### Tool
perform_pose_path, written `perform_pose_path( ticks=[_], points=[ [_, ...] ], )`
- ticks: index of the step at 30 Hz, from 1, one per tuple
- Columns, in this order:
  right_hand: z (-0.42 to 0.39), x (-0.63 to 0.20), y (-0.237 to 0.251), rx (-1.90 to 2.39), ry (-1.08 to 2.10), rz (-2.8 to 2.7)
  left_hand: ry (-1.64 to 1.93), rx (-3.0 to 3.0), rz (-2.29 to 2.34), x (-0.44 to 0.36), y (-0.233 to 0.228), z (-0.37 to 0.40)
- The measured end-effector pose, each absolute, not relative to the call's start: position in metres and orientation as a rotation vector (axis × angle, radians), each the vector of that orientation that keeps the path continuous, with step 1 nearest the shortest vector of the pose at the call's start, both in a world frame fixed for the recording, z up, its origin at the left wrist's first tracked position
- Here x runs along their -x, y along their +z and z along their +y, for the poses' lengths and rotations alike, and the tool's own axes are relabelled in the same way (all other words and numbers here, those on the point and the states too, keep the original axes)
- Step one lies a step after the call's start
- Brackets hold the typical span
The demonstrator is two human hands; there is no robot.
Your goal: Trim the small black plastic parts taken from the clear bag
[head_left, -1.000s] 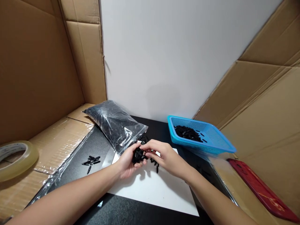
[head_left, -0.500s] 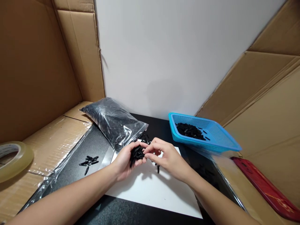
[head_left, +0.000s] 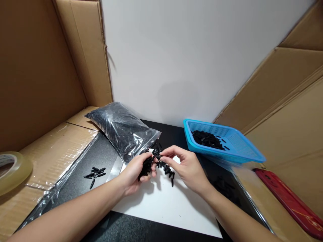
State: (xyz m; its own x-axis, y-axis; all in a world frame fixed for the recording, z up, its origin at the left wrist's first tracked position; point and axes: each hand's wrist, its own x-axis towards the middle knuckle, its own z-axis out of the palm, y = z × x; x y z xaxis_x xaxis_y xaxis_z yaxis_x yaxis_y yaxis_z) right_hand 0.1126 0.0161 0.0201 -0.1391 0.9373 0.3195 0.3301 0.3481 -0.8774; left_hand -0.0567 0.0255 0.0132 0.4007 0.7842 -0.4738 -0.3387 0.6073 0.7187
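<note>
The fingers of the left hand (head_left: 137, 171) curl around a handful of small black plastic pins (head_left: 147, 165), palm turned inward. The right hand (head_left: 188, 166) pinches at the top of that clump with thumb and forefinger, its other fingers loosely bent. A moment ago the pins sat packed in the left palm; now several dangle and spill in a string towards the white paper sheet (head_left: 171, 205), so the right hand appears to be teasing pieces out of the bunch. Both forearms reach in from below, wrists low over the sheet. A clear plastic bag full of black pins (head_left: 121, 129) lies just beyond the left hand, a blue plastic basket (head_left: 242, 148) holding more pins stands to the right, and a few loose pins (head_left: 96, 172) lie on the black tabletop (head_left: 83, 174).
</note>
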Motion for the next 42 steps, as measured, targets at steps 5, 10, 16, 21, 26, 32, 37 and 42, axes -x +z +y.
perform_pose_path(
  ticks=[5,10,16,21,26,32,37,42],
  points=[
    [0.019,-0.117,0.019,1.145,0.79,-1.6,0.761,-0.579,0.796,0.059,0.016,0.028],
    [0.019,-0.118,0.018,1.143,0.794,-1.568,0.822,-0.676,0.733,0.06,0.013,0.028],
    [0.018,-0.119,0.022,1.132,0.729,-1.562,0.828,-0.788,0.809,0.062,0.013,0.029],
    [0.016,-0.12,0.026,1.077,0.643,-1.609,0.847,-0.827,0.828,0.06,0.014,0.029],
    [0.016,-0.122,0.024,1.081,0.594,-1.626,0.844,-0.85,0.826,0.059,0.013,0.028],
    [0.017,-0.124,0.02,1.092,0.67,-1.571,0.827,-0.855,0.837,0.059,0.01,0.029],
    [0.019,-0.122,0.022,1.092,0.856,-1.476,0.807,-0.91,0.798,0.059,0.01,0.029],
    [0.021,-0.12,0.027,0.96,1.572,-1.069,0.738,-0.999,0.737,0.06,0.01,0.027]
  ],
)
